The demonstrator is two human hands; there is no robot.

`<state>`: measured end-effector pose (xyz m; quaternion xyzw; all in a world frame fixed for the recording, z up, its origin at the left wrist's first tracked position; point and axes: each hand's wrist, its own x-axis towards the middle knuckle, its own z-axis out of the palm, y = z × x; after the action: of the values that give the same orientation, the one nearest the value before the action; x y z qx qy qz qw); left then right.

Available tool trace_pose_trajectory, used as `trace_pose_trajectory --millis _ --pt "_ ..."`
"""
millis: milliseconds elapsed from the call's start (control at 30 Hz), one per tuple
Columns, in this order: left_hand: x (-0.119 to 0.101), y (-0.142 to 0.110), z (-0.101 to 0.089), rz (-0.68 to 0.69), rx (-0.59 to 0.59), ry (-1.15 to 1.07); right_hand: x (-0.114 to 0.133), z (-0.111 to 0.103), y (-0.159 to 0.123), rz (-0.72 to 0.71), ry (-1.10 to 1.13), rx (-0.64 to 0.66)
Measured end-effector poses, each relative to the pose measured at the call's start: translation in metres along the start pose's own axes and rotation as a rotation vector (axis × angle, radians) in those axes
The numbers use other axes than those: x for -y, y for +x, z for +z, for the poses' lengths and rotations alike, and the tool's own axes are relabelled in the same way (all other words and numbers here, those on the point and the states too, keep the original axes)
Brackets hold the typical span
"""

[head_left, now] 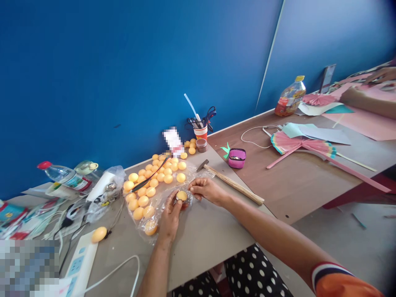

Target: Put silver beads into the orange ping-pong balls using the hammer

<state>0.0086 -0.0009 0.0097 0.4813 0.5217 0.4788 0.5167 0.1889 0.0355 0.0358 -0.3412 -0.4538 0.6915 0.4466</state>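
At the near part of the table my left hand (170, 216) is closed round a small round container with a pale yellow top (181, 195). Its lower part is mostly behind my fingers and crinkled clear plastic. Just to the right, my right hand (208, 190) is pinched, its fingertips close to the container's rim; whatever they hold, if anything, is too small to name. Many orange-yellow balls (150, 192) lie on a clear plastic sheet (163, 198) left of my hands. A wooden-handled hammer (235, 184) rests beyond my right forearm.
A paper cup of pens and scissors (201, 132) stands by the blue wall. To the left are a power strip (78, 264), cables and a tipped bottle (66, 177). On the right lie a purple pouch (237, 158) and pink folded paper (301, 144); another person's arm (368, 99) is farther off.
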Motion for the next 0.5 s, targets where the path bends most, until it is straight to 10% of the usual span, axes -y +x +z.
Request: trace_pose_trajectory --millis 500 --pt "0.001 0.001 0.003 -0.015 0.041 -0.154 -0.013 0.008 0.001 -0.017 -0.131 0.041"
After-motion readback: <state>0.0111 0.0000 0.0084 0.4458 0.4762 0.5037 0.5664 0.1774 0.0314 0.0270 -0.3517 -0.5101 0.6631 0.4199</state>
